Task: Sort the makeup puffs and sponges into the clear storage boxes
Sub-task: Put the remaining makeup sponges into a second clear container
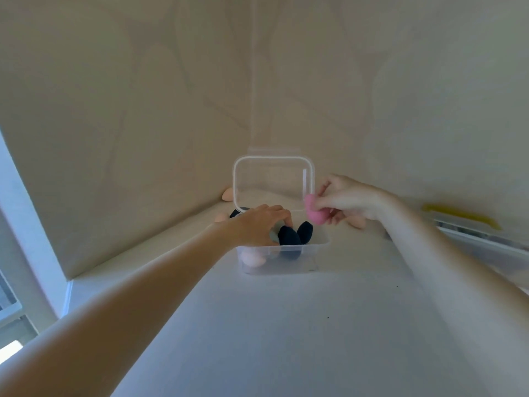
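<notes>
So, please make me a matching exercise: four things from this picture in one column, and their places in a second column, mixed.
Things:
1. pink sponge
2. dark sponge
3. peach sponge
4. clear lid

Places:
a. standing open behind the clear box
b. on the surface by the wall, left of the lid
c. pinched by the right hand
d. in the box, at the fingers of the left hand

Pairs: 1-c, 2-d, 3-b, 4-a
</notes>
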Action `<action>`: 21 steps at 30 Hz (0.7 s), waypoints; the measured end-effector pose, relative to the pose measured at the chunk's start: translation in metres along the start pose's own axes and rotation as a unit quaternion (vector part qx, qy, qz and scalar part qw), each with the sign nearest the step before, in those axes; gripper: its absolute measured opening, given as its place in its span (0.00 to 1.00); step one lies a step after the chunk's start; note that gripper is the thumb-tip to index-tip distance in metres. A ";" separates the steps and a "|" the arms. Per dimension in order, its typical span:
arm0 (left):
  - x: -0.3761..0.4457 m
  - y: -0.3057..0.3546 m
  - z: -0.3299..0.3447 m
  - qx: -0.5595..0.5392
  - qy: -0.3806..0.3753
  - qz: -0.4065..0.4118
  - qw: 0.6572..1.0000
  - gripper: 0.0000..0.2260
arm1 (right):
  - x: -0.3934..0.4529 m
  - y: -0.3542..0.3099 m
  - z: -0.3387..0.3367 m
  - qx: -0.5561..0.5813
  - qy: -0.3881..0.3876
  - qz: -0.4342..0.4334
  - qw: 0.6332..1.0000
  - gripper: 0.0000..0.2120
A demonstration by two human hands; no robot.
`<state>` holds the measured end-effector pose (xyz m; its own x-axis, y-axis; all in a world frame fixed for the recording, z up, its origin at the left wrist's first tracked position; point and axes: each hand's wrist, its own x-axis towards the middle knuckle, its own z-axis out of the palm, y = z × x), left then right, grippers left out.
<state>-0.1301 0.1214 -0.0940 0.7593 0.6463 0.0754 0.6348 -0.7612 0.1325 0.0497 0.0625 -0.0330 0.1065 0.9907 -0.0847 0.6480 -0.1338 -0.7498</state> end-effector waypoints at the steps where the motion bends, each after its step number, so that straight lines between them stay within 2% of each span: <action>1: 0.000 0.001 -0.001 0.008 -0.003 0.000 1.000 0.16 | -0.002 -0.001 0.005 -0.023 -0.020 0.001 1.000 0.07; 4: 0.001 0.004 -0.002 0.028 -0.007 0.002 1.000 0.17 | -0.003 -0.003 0.018 -0.151 -0.026 -0.014 0.988 0.03; 7: 0.002 0.005 -0.003 0.045 0.000 0.002 0.999 0.17 | -0.002 -0.002 0.023 -0.270 -0.012 -0.040 0.962 0.04; 10: 0.002 0.005 -0.002 0.044 0.001 0.001 0.999 0.17 | 0.003 0.005 0.028 -0.310 -0.020 -0.023 0.950 0.03; 13: 0.001 0.004 -0.003 0.053 0.000 0.005 0.999 0.17 | 0.000 0.006 0.036 -0.324 -0.012 -0.006 0.946 0.09; 15: 0.000 0.005 -0.004 0.072 0.002 0.010 0.997 0.18 | -0.008 0.003 0.042 -0.350 0.011 -0.004 0.937 0.08; 18: -0.003 0.007 -0.006 0.086 0.010 0.020 0.996 0.21 | -0.016 0.002 0.048 -0.417 0.064 -0.029 0.906 0.12; 21: -0.004 0.009 -0.007 0.113 0.025 0.044 0.992 0.26 | -0.018 0.000 0.050 -0.442 0.070 -0.030 0.894 0.13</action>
<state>-0.1289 0.1122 -0.0863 0.8092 0.5738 0.1261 0.5859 -0.8040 -0.1015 0.0101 0.0460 -0.0649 0.1057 0.9921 0.0682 0.9916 -0.1103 0.0671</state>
